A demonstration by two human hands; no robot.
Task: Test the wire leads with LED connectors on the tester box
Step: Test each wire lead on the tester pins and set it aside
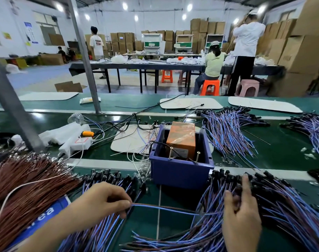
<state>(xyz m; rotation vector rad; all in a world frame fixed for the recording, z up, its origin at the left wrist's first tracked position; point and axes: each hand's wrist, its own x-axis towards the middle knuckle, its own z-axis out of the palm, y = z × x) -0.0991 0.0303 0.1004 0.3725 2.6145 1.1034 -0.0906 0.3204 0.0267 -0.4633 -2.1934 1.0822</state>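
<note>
A blue plastic tester box (180, 171) stands mid-bench with an orange unit (182, 137) and two upright metal pins (197, 157) inside. My left hand (102, 200) pinches one blue-and-brown wire lead (164, 209) that runs to the right. My right hand (242, 211) rests on the right pile of blue-and-brown leads with black LED connectors (282, 202), index finger stretched up onto the connectors. A second pile of such leads (107, 230) lies under my left hand.
A fan of brown wires (27, 186) covers the left. More lead bundles (229, 131) lie behind the box, with a white power strip (76, 144) and cables to its left. A grey post (13, 110) stands at left. People work at tables behind.
</note>
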